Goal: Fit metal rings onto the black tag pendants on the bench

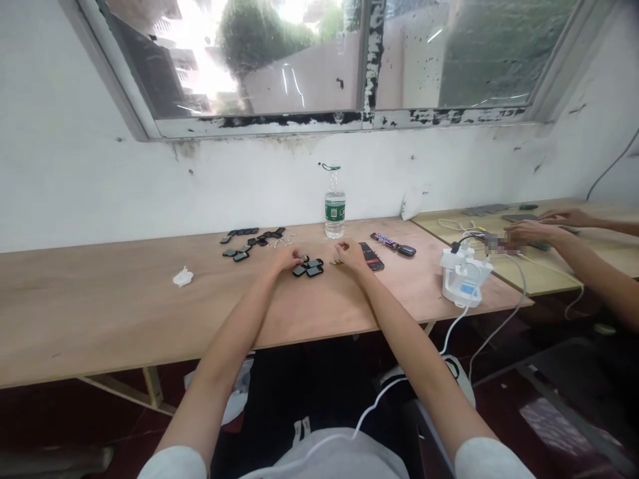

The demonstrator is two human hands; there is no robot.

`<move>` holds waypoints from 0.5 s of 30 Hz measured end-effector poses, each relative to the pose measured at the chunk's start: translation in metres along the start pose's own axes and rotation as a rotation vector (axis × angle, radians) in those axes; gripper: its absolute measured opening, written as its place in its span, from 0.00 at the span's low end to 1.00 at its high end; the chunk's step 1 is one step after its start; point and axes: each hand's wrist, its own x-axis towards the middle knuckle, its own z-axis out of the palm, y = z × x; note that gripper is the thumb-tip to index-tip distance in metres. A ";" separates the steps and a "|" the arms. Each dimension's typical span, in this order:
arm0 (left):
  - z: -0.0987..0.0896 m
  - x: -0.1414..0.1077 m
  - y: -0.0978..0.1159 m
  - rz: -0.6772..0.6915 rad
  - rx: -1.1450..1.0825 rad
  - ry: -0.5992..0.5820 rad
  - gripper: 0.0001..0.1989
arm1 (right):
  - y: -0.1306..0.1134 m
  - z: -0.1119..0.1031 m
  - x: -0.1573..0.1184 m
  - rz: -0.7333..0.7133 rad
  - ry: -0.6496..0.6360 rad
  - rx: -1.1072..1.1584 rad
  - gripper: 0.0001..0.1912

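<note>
Left hand [288, 259] curled, fingers closed at the edge of the black square tags [308, 267], which lie just to its right. Right hand [351, 256] curled beside a small brass bit [335, 262]. Both rest on the table [100, 313]; grips too small to tell from here.

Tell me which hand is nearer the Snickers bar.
Right. The right hand is a short way left of the Snickers bar in view; the left hand is farther left, beyond the small black rectangular pieces.
</note>
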 end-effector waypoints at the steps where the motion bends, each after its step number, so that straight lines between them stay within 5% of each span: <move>1: 0.000 0.001 0.000 0.000 -0.003 0.001 0.12 | 0.000 0.001 0.000 -0.001 -0.006 0.001 0.07; 5: 0.000 0.000 -0.002 0.051 -0.033 0.042 0.15 | -0.001 0.001 0.001 -0.006 -0.032 -0.002 0.07; 10: 0.004 -0.006 -0.005 0.059 -0.090 0.160 0.17 | -0.004 0.001 -0.005 -0.152 -0.248 -0.081 0.08; 15: 0.011 -0.015 -0.003 0.099 -0.107 0.251 0.13 | -0.002 0.007 -0.011 -0.161 -0.298 -0.221 0.19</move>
